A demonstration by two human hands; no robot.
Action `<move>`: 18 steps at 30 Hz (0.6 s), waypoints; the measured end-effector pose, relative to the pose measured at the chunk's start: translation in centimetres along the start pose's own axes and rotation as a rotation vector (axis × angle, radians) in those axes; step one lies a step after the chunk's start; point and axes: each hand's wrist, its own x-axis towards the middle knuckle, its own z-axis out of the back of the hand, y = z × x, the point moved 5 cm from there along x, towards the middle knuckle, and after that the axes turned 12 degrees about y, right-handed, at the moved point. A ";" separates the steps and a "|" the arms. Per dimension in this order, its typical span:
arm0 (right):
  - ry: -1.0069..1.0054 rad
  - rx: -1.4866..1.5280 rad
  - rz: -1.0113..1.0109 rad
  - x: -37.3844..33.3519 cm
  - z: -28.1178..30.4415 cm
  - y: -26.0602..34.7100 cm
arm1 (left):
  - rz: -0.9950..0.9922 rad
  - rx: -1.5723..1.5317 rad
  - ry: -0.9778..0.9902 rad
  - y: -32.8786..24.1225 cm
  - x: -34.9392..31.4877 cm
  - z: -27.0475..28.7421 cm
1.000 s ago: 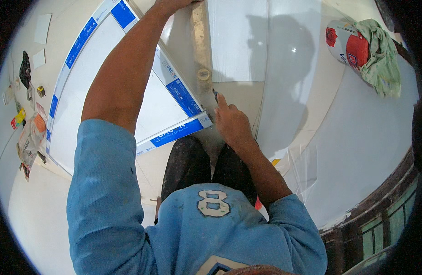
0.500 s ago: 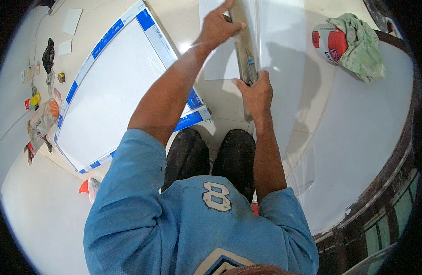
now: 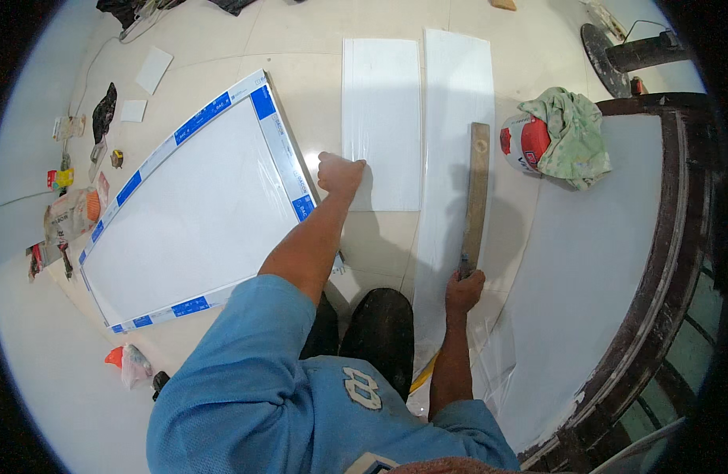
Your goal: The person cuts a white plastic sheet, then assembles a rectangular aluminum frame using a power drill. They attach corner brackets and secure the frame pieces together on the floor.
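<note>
My right hand (image 3: 464, 291) grips the near end of a narrow wooden board (image 3: 479, 174). A small dark and bluish item (image 3: 464, 261) is at that grip; its kind is unclear. The board lies lengthwise over a long white strip panel (image 3: 447, 103). My left hand (image 3: 342, 174) is closed at the left edge of a shorter white panel (image 3: 387, 118), its thumb side over the panel. Its fingertips are hidden, so anything in them does not show. The two panels lie side by side on the tiled floor.
At left lies a large white panel (image 3: 198, 205) with blue-and-white edging. A tape measure (image 3: 117, 159), bags and small white offcuts (image 3: 154, 70) lie beyond it. A red-and-white container (image 3: 525, 142) under a green cloth (image 3: 573, 134) stands at right, near a dark-framed white surface (image 3: 609, 213).
My left hand has let go of the wooden board and moved to the shorter panel's left edge. My right hand has brought the board nearer and to the right. The view has shifted.
</note>
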 end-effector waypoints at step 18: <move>0.139 -0.301 -0.140 -0.5 2.3 3.3 | -0.341 -0.793 0.297 1.0 -2.7 0.2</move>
